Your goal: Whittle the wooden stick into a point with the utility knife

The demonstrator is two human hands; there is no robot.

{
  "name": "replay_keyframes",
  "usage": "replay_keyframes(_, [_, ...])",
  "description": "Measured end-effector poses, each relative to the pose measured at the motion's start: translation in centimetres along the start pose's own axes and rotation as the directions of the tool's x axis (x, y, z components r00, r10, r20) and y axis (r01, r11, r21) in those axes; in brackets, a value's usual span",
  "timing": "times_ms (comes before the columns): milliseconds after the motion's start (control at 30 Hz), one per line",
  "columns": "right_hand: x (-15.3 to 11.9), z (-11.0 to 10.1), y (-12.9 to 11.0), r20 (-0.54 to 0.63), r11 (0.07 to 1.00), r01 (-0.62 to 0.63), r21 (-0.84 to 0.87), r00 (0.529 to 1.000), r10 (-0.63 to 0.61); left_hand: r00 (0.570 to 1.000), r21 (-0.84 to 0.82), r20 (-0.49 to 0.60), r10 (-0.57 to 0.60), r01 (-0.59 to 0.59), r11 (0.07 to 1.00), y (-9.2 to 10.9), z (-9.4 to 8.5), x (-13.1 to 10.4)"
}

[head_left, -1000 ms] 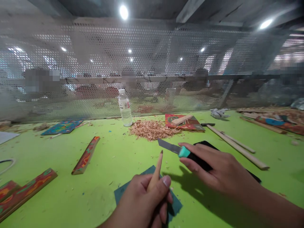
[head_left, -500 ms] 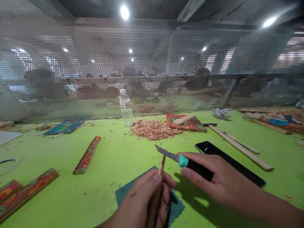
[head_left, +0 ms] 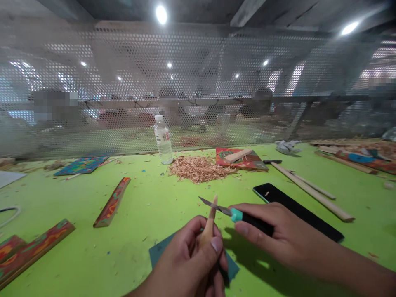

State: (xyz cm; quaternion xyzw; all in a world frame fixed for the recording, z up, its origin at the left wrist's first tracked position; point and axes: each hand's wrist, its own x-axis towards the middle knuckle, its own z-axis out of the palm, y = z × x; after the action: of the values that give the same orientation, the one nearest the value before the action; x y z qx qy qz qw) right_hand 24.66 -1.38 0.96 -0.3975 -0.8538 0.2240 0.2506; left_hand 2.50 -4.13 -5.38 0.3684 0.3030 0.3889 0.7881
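Green workbench, near centre: left hand [head_left: 192, 260] grips a wooden stick [head_left: 209, 225] upright, tip tilted slightly far-right, while right hand [head_left: 278, 237] clasps a knife [head_left: 238, 214] whose blade lies crosswise, pointing left against the tip.

We are seeing a pale, bare wooden stick [head_left: 211, 220] against a dull grey metal blade on a knife [head_left: 235, 213] with a teal-and-black plastic handle. Rough wood shavings [head_left: 198, 168] are lying on the matt green table [head_left: 148, 198], near a clear plastic bottle [head_left: 163, 140] and a glossy black slab [head_left: 297, 210].
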Motion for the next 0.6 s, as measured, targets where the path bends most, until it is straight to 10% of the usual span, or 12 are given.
replay_keyframes(433, [-0.1, 1.0, 0.3, 0.103, 0.949, -0.167, 0.268, 0.984, 0.144, 0.992, -0.046, -0.119, -0.040, 0.035, 0.998, 1.9, 1.7, -0.4])
replay_keyframes(600, [0.3, 1.1, 0.2, -0.072, 1.000, -0.016, 0.010, 0.997, 0.016, 0.990, 0.059, -0.138, 0.036, -0.028, 0.998, 1.4, 1.1, 0.0])
